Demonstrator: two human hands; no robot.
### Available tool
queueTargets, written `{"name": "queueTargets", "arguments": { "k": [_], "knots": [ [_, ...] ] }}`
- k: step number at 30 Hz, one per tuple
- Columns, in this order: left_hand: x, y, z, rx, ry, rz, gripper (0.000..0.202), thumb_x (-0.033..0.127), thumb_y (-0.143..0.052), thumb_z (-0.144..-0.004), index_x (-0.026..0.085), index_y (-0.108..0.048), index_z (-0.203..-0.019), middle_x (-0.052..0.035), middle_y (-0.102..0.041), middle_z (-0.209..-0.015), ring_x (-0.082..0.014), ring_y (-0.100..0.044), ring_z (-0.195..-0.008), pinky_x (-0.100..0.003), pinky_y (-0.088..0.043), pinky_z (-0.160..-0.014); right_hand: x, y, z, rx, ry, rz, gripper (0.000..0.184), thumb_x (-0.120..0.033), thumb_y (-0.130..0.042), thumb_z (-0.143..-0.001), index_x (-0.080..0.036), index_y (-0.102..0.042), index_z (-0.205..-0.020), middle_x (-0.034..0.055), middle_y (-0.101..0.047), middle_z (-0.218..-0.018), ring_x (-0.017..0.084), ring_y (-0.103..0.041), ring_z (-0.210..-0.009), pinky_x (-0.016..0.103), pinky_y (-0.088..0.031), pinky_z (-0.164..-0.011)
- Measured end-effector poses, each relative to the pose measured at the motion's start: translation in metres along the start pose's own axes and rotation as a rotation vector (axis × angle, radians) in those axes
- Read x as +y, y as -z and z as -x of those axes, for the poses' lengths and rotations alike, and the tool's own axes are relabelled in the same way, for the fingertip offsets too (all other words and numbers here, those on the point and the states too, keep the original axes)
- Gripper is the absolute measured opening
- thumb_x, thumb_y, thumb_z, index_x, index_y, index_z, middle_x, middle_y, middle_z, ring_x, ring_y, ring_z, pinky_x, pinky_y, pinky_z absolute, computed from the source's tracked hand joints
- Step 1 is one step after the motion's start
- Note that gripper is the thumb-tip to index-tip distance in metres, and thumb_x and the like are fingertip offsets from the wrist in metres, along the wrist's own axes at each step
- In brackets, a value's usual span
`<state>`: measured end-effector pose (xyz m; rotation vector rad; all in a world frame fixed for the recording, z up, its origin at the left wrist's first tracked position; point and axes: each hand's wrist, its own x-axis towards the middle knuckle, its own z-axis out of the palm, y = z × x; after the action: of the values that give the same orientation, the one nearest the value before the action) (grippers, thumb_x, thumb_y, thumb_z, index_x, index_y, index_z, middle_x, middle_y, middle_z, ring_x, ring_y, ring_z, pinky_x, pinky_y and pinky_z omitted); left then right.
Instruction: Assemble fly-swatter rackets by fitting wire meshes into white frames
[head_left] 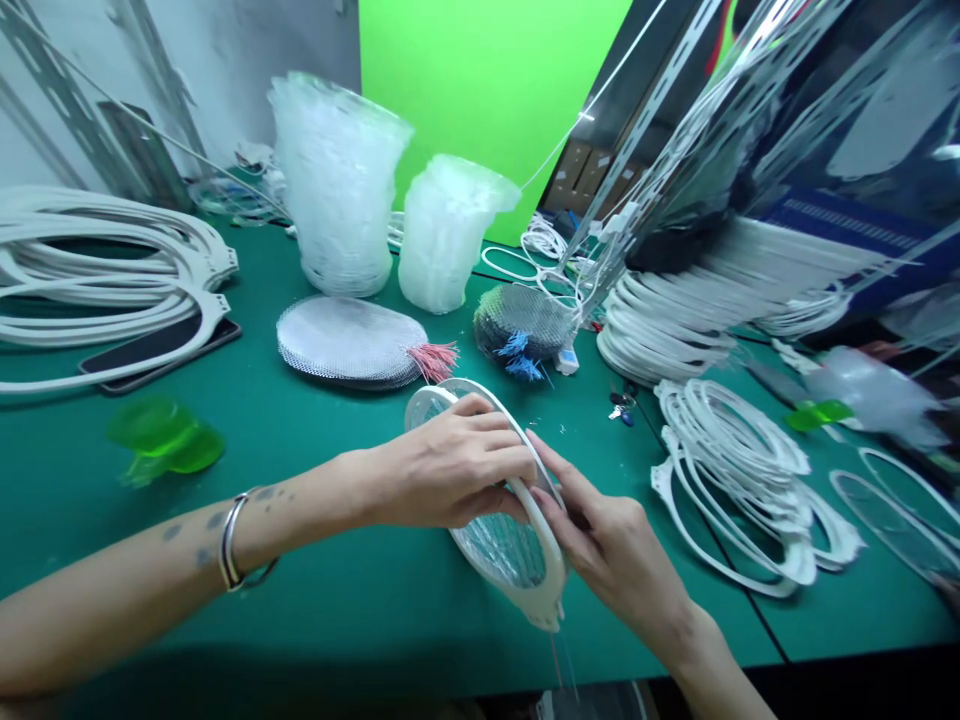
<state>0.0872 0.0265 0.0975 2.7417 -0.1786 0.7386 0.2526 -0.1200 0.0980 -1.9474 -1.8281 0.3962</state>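
Between my hands stands a white oval plastic frame [551, 590], tilted on edge, with clear strand-like material inside it. It looks like two rims lying close together. My left hand [469, 462] reaches over the top with fingers curled round the near rim. My right hand [604, 530] pinches the right side of the frame between thumb and fingers. Thin threads hang from the frame's lower end. Behind it lie a pile of pale oval mesh sheets [345, 340] with a red wire bundle [435, 360] and darker mesh pieces [517, 310] with a blue wire bundle [525, 357].
Two stacks of clear plastic discs [341, 190] stand at the back. White oval frames [112, 250] are piled over a phone [150, 358] at left. More white frames [735, 470] lie at right, near keys [621, 410]. A green translucent piece [169, 437] sits at left.
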Motion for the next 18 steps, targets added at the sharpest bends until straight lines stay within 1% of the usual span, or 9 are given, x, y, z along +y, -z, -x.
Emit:
{"name": "queueTargets", "arguments": {
  "k": [3,6,8,10,14,16,18],
  "knots": [
    [0.004,0.001,0.004,-0.019,-0.009,-0.005,0.019,0.032,-0.047,-0.099,0.018,-0.056,-0.09,-0.0026,-0.066,-0.087,-0.0164,-0.054,-0.08,-0.032,-0.031,-0.085,0.008,0.0,-0.002,0.037,-0.041,0.033,0.053,-0.042,-0.037,-0.098,-0.018,-0.04,-0.145,-0.0021,-0.06,-0.057,0.011,-0.048,-0.042,0.023,-0.037,-0.045],
    [0.009,0.007,0.017,-0.009,0.015,0.037,0.024,0.03,-0.043,-0.101,0.018,-0.056,-0.085,-0.0005,-0.063,-0.076,-0.0144,-0.051,-0.074,-0.032,-0.03,-0.086,0.022,-0.001,-0.005,0.056,-0.147,-0.029,0.054,-0.043,-0.04,-0.096,-0.018,-0.042,-0.145,-0.0003,-0.066,-0.062,0.015,-0.057,-0.046,0.025,-0.043,-0.049],
    [0.011,0.015,0.027,-0.005,0.04,0.096,0.022,0.029,-0.044,-0.1,0.018,-0.057,-0.087,-0.0002,-0.063,-0.076,-0.0137,-0.051,-0.074,-0.031,-0.03,-0.086,0.032,-0.002,-0.008,0.06,-0.202,-0.095,0.054,-0.044,-0.043,-0.095,-0.02,-0.045,-0.143,-0.0002,-0.068,-0.065,0.017,-0.063,-0.053,0.025,-0.048,-0.054],
    [0.01,0.023,0.036,-0.02,0.065,0.167,0.018,0.028,-0.046,-0.1,0.018,-0.057,-0.089,-0.0004,-0.064,-0.078,-0.013,-0.052,-0.074,-0.03,-0.032,-0.084,0.043,-0.004,-0.011,0.032,-0.257,-0.179,0.053,-0.046,-0.046,-0.093,-0.023,-0.048,-0.14,-0.0007,-0.069,-0.066,0.018,-0.066,-0.057,0.026,-0.051,-0.056],
    [0.004,0.034,0.055,-0.057,0.105,0.289,0.011,0.026,-0.052,-0.097,0.019,-0.059,-0.092,-0.0013,-0.066,-0.083,-0.0131,-0.057,-0.077,-0.029,-0.035,-0.087,0.064,-0.011,-0.016,-0.044,-0.36,-0.41,0.054,-0.051,-0.052,-0.09,-0.025,-0.052,-0.137,-0.0022,-0.068,-0.066,0.019,-0.068,-0.054,0.027,-0.052,-0.051],
    [-0.001,0.037,0.068,-0.035,0.124,0.336,0.009,0.026,-0.055,-0.095,0.02,-0.061,-0.092,-0.0019,-0.067,-0.083,-0.0138,-0.059,-0.079,-0.03,-0.037,-0.09,0.077,-0.016,-0.016,-0.052,-0.427,-0.546,0.059,-0.052,-0.056,-0.087,-0.023,-0.051,-0.138,-0.0021,-0.069,-0.066,0.019,-0.067,-0.051,0.027,-0.051,-0.047],
    [-0.005,0.04,0.084,0.024,0.142,0.38,0.009,0.027,-0.057,-0.094,0.02,-0.062,-0.09,-0.0023,-0.068,-0.081,-0.0145,-0.061,-0.08,-0.032,-0.039,-0.092,0.091,-0.022,-0.012,-0.048,-0.5,-0.678,0.062,-0.052,-0.06,-0.085,-0.02,-0.051,-0.138,-0.0012,-0.07,-0.065,0.019,-0.066,-0.051,0.027,-0.051,-0.046]
  ]
}}
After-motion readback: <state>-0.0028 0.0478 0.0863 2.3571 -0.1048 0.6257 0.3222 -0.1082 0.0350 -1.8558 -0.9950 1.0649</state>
